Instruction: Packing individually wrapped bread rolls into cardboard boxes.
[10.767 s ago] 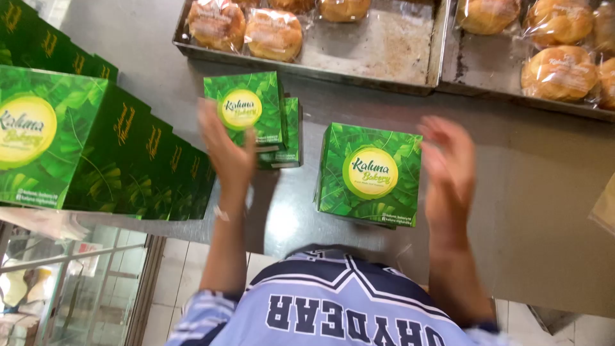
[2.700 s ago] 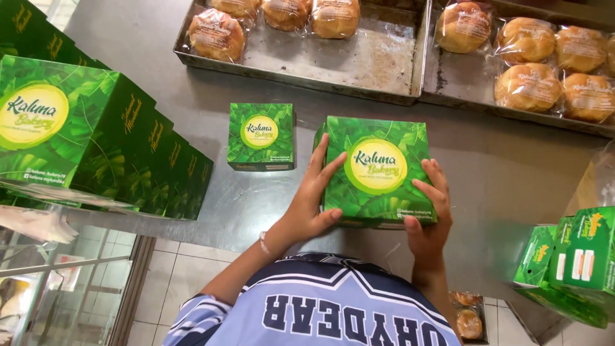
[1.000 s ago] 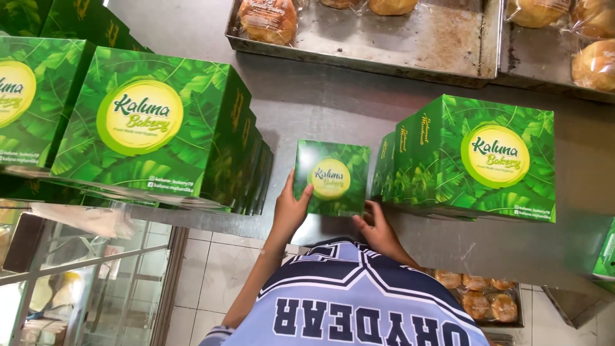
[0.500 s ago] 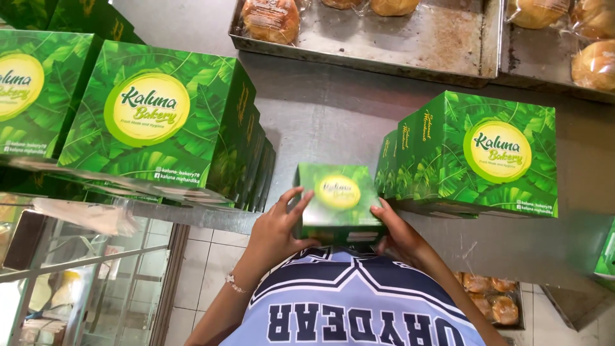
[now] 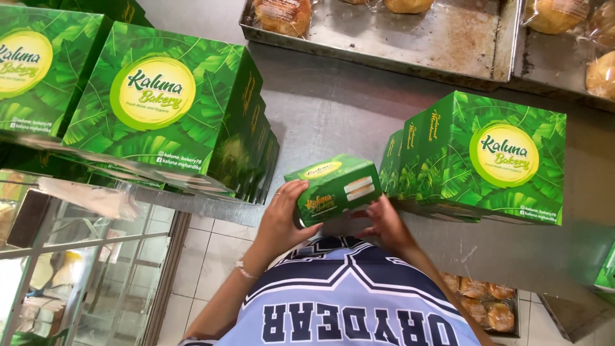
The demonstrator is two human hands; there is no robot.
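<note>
Since the picture of half a second ago, the small green box (image 5: 334,188) is turning over in the hands: then its top with the round yellow label was facing the camera, and now a long side is facing up and the box is lying tilted. It is also sitting a little higher, above the near edge of the tabletop (image 5: 333,109).

The left hand (image 5: 282,218) is closing on the left end of the small green box, with the fingers curling over its lower left corner; this grip is holding the box firmly. The right hand (image 5: 384,221) is lying under the right part of the box, fingers half open and touching its lower side; how tightly this grip is closing I cannot tell, because the box is hiding the fingertips.

Just to the right of the grip, a large green box (image 5: 487,160) is standing on the tabletop, very near to the small one; whether they are touching I cannot tell. To the left of the grip, a row of large green boxes (image 5: 160,109) is standing on the same tabletop. Beyond the grip, far from the hands, a metal tray (image 5: 410,38) is holding wrapped buns (image 5: 282,14). Below the grip, the striped shirt (image 5: 352,301) of the person is filling the lower part of the view.
</note>
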